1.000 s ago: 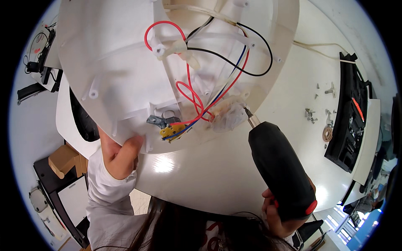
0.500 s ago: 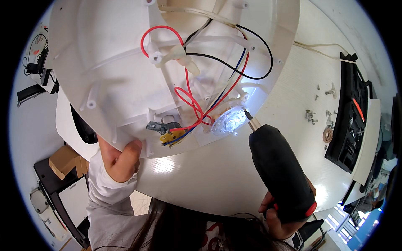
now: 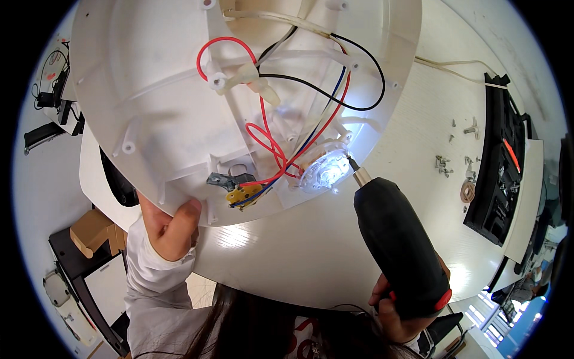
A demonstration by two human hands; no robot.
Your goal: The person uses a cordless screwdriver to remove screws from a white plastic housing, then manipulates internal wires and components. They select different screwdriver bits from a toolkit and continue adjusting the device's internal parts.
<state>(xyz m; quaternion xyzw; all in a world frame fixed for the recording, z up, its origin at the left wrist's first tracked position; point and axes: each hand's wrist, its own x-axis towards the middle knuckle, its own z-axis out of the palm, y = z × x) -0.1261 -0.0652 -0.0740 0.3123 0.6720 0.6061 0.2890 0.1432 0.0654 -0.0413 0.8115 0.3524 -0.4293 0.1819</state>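
Note:
A large white plastic housing (image 3: 173,125) is tilted up over the table, its inner side facing me. My left hand (image 3: 176,230) grips its lower left edge, thumb on the inside and fingers hidden behind. In my right hand (image 3: 394,308) is a black cordless screwdriver (image 3: 397,245). Its bit meets the rim of a clear round plastic part (image 3: 326,170), lit bright white by a light. Red, blue, white and black wires (image 3: 281,158) run across the housing. Near its lower edge sit a yellow switch-like part (image 3: 244,194) and a grey metal bracket (image 3: 224,179).
Several screws and small metal parts (image 3: 442,166) lie on the white table (image 3: 287,263) at the right, beside a beige ring-shaped roll (image 3: 467,191). Past them is an open black tool case (image 3: 493,173). A pale cable (image 3: 448,67) crosses the table behind. A cardboard box (image 3: 89,230) stands at left.
The housing has shifted slightly left, carrying its wires and the round part along. The screwdriver has moved a touch left with its bit still at the round part's rim.

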